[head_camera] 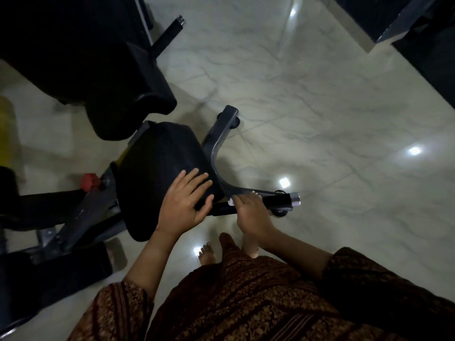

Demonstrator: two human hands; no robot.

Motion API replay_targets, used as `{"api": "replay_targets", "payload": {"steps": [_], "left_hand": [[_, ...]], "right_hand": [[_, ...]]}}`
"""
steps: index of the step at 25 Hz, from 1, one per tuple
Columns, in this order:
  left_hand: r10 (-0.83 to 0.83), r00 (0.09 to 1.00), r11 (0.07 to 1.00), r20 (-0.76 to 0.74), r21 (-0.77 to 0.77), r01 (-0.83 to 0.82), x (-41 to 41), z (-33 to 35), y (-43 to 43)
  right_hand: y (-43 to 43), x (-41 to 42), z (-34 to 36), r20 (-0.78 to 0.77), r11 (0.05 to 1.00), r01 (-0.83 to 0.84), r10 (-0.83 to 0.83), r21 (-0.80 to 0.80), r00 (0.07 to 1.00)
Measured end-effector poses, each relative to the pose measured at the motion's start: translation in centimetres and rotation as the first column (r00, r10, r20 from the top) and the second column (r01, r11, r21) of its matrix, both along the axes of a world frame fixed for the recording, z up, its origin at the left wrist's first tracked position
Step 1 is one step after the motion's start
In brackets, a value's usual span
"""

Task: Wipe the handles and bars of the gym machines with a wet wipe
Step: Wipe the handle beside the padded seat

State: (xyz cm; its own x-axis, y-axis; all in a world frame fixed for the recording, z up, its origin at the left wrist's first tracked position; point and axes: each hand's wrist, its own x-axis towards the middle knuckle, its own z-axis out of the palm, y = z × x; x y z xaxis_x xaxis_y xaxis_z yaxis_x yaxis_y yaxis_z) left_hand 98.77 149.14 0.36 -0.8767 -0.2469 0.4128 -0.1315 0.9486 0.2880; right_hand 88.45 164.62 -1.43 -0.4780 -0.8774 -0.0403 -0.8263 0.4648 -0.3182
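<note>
You are wrapping the crumpled white wet wipe (231, 202) round the black foam handle bar with the chrome end cap (278, 201), at the near right corner of the gym machine, with your right hand (251, 212) curling tightly over both. Your left hand (187, 200) is lying open, fingers straight, on the black padded seat (157, 168) just beside it. With only a scrap of wipe showing, it is probably bunching, so you are risking bare palm on the bar and missing the chrome end.
</note>
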Motion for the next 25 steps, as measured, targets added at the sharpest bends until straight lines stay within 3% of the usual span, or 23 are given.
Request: {"api": "replay_targets", "payload": {"steps": [2,5,8,10,12,15,17,20,25], "left_hand": [[0.001,1.000,1.000,0.002,0.008,-0.001,0.0,0.0,0.0],[-0.009,1.000,1.000,0.011,0.010,0.009,0.0,0.1,-0.1],[-0.018,1.000,1.000,-0.007,0.018,0.018,-0.1,0.0,-0.1],[-0.015,1.000,1.000,-0.017,0.014,0.016,-0.1,0.0,-0.2],[-0.017,1.000,1.000,-0.020,0.014,0.017,-0.1,0.1,-0.1],[-0.015,0.999,1.000,-0.028,0.015,0.015,-0.1,0.1,-0.2],[-0.016,1.000,1.000,-0.026,0.009,0.016,0.0,0.1,-0.1],[-0.015,1.000,1.000,-0.020,0.015,0.016,-0.1,0.1,0.0],[-0.003,1.000,1.000,-0.013,0.017,0.003,-0.1,0.1,0.1]], "right_hand": [[-0.5,1.1,-0.6,-0.040,0.983,-0.166,0.169,0.072,0.985],[0.8,-0.3,-0.8,-0.225,0.922,-0.375,0.387,0.098,0.894],[3.6,-3.7,-0.8,-0.162,0.810,-0.587,0.580,0.009,0.798],[5.9,-5.4,0.0,-0.074,0.821,-0.566,0.562,-0.070,0.824],[7.2,-5.7,1.1,-0.131,0.818,-0.569,0.557,-0.087,0.820],[4.9,-3.5,0.6,-0.264,0.719,-0.693,0.659,-0.057,0.705],[1.8,-2.0,-1.1,-0.266,0.674,-0.739,0.715,0.012,0.647],[0.7,-3.3,-1.4,-0.208,0.688,-0.725,0.713,0.025,0.669],[7.1,-7.4,0.6,-0.169,0.786,-0.619,0.611,0.005,0.774]]}}
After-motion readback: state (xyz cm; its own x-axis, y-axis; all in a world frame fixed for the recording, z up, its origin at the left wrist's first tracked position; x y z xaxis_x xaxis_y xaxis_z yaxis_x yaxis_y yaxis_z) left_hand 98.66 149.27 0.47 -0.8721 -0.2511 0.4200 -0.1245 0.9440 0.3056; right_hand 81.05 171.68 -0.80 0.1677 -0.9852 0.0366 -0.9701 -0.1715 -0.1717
